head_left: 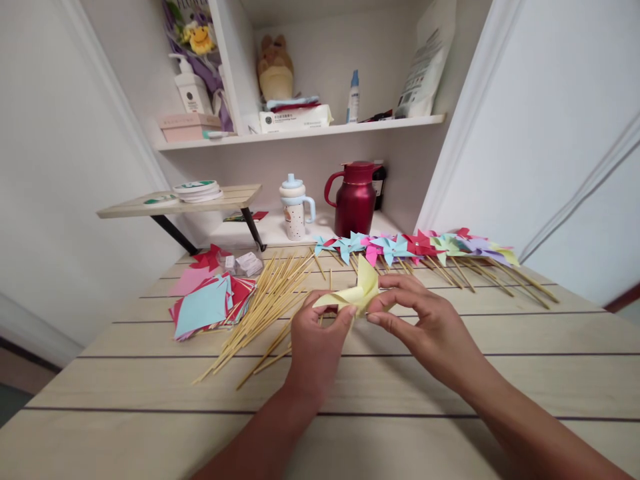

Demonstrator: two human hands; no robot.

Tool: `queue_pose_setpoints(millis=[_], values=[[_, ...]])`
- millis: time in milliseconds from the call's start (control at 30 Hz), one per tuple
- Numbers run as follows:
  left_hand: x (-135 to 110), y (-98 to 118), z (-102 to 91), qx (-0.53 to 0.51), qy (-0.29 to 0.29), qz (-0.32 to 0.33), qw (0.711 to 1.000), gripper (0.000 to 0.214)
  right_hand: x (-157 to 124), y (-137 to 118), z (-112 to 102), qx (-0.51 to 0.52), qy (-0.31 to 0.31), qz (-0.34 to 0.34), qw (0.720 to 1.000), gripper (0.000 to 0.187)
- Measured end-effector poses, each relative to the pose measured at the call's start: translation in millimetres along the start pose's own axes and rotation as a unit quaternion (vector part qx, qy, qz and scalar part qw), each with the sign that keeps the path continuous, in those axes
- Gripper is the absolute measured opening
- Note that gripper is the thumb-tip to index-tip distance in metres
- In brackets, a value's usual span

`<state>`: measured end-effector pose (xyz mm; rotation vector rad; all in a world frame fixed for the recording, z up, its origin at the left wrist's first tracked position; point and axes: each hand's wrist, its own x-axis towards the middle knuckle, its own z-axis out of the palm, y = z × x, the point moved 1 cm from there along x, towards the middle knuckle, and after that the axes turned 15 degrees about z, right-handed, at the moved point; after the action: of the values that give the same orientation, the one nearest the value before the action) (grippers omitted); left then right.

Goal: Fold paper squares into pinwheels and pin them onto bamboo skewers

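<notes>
Between my two hands, above the middle of the table, is a yellow paper pinwheel (364, 288) with folded blades. My left hand (320, 330) pinches its lower left side between thumb and fingers. On its right side, the fingertips of my right hand (420, 313) close on the paper. The centre of the pinwheel is partly covered by my fingertips. Just left of my left hand lies a loose pile of thin wooden sticks (260, 310). Beyond my hands, a row of finished paper pinwheels (395, 249) on sticks runs along the back right.
A stack of coloured paper squares (203, 310) lies at the left, near small clear boxes (247, 263). Behind stand a cup (295, 210), a red jug (356, 203) and a small raised shelf (233, 195). The wooden table (400, 433) has dark grooves.
</notes>
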<state>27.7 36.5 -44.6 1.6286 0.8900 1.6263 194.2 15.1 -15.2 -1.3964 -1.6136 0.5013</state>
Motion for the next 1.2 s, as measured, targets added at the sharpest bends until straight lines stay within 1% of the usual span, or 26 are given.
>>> queue_pose_setpoints(millis=[200,367,533,667,700,800,967,1200], values=[[0.2,1.7,-0.3,-0.007,0.025,0.007,1.0,0.014,-0.5,1.9,-0.8,-0.016,0.005,-0.019,1.0,0.012],[1.1,5.1,0.0,-0.01,0.031,0.04,0.999,0.011,-0.6,0.2,-0.5,-0.035,0.016,-0.042,0.998,0.012],[1.6,9.0,1.1,0.002,0.027,0.064,0.998,0.008,-0.5,0.0,-0.4,-0.042,0.02,-0.059,0.997,0.012],[2.1,11.1,1.7,0.002,0.018,0.074,0.997,0.001,-1.0,1.1,-0.7,-0.041,0.022,-0.068,0.997,0.01],[2.1,11.1,1.6,0.002,0.013,0.076,0.997,0.003,-1.0,1.2,-0.8,-0.041,0.023,-0.068,0.997,0.009],[1.6,10.4,1.2,0.001,0.004,0.077,0.997,0.006,-0.7,0.8,-0.9,-0.041,0.024,-0.061,0.997,0.009],[0.5,9.1,1.4,-0.006,0.007,0.073,0.997,0.002,-0.2,0.8,-1.1,-0.045,0.025,-0.066,0.997,0.009],[0.8,16.2,1.4,-0.004,0.001,0.054,0.999,0.006,-0.8,1.5,-1.6,-0.051,0.031,-0.066,0.996,0.01]])
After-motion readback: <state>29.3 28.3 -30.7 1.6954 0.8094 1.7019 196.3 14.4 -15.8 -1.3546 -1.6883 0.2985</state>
